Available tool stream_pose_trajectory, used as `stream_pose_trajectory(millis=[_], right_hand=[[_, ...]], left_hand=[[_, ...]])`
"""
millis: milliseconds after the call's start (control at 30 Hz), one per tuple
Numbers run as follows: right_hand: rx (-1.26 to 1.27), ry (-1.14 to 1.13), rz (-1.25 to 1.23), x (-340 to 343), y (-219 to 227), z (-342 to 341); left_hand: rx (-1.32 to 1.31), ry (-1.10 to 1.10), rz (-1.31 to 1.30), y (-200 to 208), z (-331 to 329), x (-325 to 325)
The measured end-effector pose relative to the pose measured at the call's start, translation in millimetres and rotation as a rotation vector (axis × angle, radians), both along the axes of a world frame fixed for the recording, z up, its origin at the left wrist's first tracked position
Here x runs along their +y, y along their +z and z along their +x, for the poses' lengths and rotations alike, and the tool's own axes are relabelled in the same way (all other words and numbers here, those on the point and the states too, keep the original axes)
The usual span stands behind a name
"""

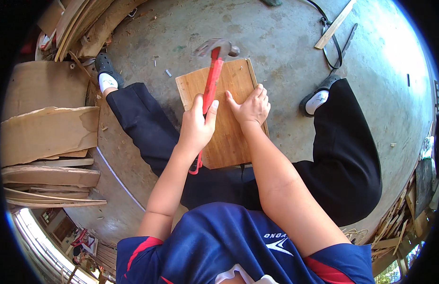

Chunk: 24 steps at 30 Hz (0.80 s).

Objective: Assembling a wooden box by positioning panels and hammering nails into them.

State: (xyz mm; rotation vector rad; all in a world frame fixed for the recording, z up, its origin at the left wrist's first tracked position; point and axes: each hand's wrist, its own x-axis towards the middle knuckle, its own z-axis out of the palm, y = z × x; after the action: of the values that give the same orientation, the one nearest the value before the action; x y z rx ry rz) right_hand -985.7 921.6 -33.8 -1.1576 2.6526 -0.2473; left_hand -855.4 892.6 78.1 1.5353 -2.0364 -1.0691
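My left hand point(196, 124) is closed round the red handle of a claw hammer point(212, 85). The hammer's metal head is raised over the far edge of a brown wooden board point(224, 142). That board lies between my legs, its near end by my lap. A narrow wooden strip point(252, 72) runs along its right edge. My right hand point(253, 108) presses on the board's right side, thumb spread on the face and fingers curled over the edge. The board's underside is hidden.
Curved wood slabs point(49, 135) are stacked at left, and more planks point(82, 26) lean at the far left. A pale wood stick point(337, 23) and a black strap point(340, 59) lie at far right. Scrap wood point(394, 222) is piled at lower right. A white cord point(117, 175) crosses the concrete floor.
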Motion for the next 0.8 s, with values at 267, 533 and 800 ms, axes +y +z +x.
stream_pose_trajectory(millis=[267,533,800], right_hand=[[-0.002,0.000,-0.015,0,2,0],[-0.095,-0.017,0.037,2,3,-6],[0.015,0.006,-0.050,1,1,1]], left_hand=[[0.021,-0.052,-0.121,3,0,-7],[-0.077,-0.200,-0.035,44,-16,-12],[-0.273,-0.292,-0.055,24,-7,-21]])
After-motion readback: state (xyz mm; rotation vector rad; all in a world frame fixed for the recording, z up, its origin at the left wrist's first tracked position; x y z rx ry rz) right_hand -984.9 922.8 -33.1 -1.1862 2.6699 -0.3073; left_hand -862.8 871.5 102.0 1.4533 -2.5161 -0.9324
